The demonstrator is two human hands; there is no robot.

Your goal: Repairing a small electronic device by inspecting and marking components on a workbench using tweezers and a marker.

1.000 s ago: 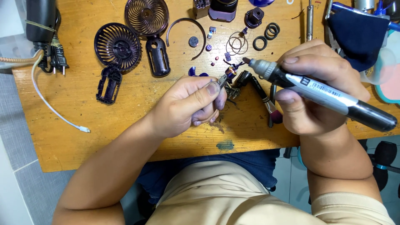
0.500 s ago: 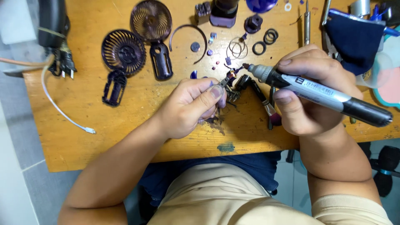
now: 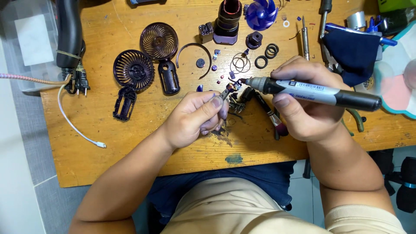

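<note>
Hands meet over the middle of a wooden table, seen from above. Left hand is closed, thumb and forefinger pinching tweezers whose tips point up and right toward a small dark part. Right hand is closed around a pen-shaped rotary tool, grey at the front and black at the rear, lying almost level with its tip pointing left. The tip sits just above the dark part, close to the tweezer tips; whether it touches cannot be told. The part rests on the table between the two hands, beside a small brush with a reddish tuft partly under the right hand.

Further up the table lie dismantled pieces: two round purple grilles, one behind the other, a dark oblong shell, a slotted frame, a curved band, two black rings, a wire loop, a coil-wound motor and a blue fan blade. Small screws are scattered near the wire loop.

At far left a black appliance with a plug lies beside a white cable trailing over the table. At right a dark blue cloth covers part of a tool pile, near a teal-rimmed tray.
</note>
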